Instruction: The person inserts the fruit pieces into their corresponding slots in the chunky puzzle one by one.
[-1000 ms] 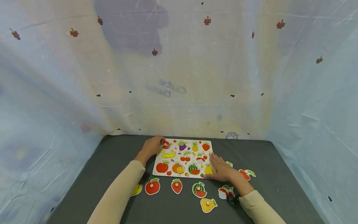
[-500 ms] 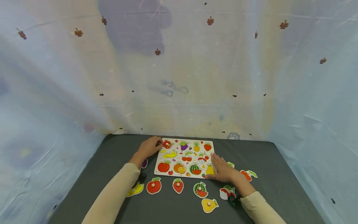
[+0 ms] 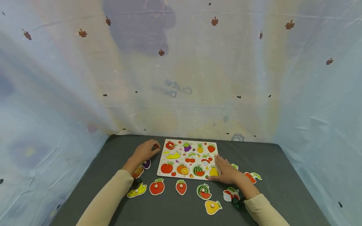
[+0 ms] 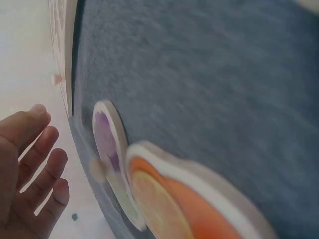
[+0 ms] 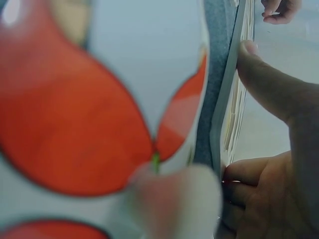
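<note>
- Head: left hand (image 3: 143, 153), loosely bent, holding nothing, hangs left of the puzzle board (image 3: 179, 149); right hand (image 3: 226, 172), fingers straight, touches its right edge.
- Left wrist: orange piece (image 4: 167, 199) beside purple piece (image 4: 106, 137), both left of the puzzle board; probably light, stiff, best pinched by the knob (image 4: 97, 171).
- Right wrist: thumb (image 5: 264, 74) at the puzzle board's likely rigid rim.

Faint blue-grey lettering (image 3: 173, 84) stands on the pale hanging sheet (image 3: 203, 75), behind the fruit board (image 3: 182, 161) and higher than it. The writing appears reversed. From right to left its upper line seems to say "Cute"; the lower line begins with "B", and its other letters are too faint for reading.
</note>
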Motion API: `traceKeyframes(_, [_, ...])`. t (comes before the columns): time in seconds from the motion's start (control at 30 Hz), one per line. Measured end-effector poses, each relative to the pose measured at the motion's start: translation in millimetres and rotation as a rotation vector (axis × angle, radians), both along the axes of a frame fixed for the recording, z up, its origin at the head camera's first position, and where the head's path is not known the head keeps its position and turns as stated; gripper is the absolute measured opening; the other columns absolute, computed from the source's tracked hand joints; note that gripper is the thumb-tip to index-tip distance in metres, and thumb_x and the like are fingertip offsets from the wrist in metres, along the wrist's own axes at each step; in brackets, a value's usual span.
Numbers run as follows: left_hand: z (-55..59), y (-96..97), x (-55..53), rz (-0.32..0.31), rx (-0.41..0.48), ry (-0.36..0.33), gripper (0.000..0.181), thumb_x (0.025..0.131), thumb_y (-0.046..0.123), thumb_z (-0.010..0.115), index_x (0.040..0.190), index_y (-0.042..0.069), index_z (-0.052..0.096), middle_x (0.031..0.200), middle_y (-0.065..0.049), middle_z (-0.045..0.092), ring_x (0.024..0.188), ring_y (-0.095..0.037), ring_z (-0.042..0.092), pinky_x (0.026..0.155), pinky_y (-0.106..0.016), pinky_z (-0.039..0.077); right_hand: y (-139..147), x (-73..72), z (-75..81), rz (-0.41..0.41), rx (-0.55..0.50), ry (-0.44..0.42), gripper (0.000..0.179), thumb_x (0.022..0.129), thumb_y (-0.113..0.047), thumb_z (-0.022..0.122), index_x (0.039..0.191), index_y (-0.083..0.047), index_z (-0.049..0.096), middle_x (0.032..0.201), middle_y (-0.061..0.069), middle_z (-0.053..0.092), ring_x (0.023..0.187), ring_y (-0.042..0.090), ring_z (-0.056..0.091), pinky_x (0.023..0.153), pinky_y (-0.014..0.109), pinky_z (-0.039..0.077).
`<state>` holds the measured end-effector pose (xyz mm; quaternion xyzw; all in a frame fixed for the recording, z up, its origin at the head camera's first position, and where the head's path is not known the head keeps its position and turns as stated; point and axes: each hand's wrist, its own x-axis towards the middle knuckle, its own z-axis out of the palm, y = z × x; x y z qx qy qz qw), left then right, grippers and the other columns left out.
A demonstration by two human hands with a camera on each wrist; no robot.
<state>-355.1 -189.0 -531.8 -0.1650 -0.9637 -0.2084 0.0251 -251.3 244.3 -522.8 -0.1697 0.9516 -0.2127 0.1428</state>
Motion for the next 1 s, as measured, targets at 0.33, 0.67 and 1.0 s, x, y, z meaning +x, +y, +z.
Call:
traceKeyframes(0.33, [-1.2, -21.8, 15.3, 0.019, 0.014, -0.02, 0.01, 0.102, 0.03, 0.077, 0.11, 0.024, 0.074, 0.108, 0.004, 0.068, 0.096, -0.016, 0.067, 0.087, -0.048, 0.058, 1, 0.3, -1.0, -0.008, 0.002, -0.016, 0.121, 0.091, -0.061, 0.08, 0.166, 0.01, 0.018, 0.175, 0.031, 0.013, 0.162, 0.049, 0.015, 0.129, 0.063, 0.015])
traceKeyframes(0.67, [-2.1, -35.9, 29.4, 0.036, 0.002, -0.018, 0.009, 0.103, 0.03, 0.077, 0.11, 0.025, 0.074, 0.105, 0.006, 0.066, 0.087, -0.011, 0.062, 0.081, -0.044, 0.056, 1, -0.7, -1.6, -0.002, 0.011, -0.01, 0.121, 0.091, -0.062, 0.079, 0.166, 0.01, 0.018, 0.175, 0.031, 0.013, 0.162, 0.049, 0.016, 0.129, 0.064, 0.015])
traceKeyframes(1.0, [-0.2, -46.0, 43.3, 0.048, -0.03, 0.009, 0.011, 0.101, 0.032, 0.078, 0.107, 0.024, 0.074, 0.102, 0.006, 0.066, 0.085, -0.011, 0.063, 0.081, -0.044, 0.057, 0, -2.9, -3.3, 0.0, -0.004, -0.006, 0.121, 0.091, -0.061, 0.08, 0.166, 0.01, 0.018, 0.175, 0.032, 0.013, 0.162, 0.05, 0.015, 0.129, 0.064, 0.014])
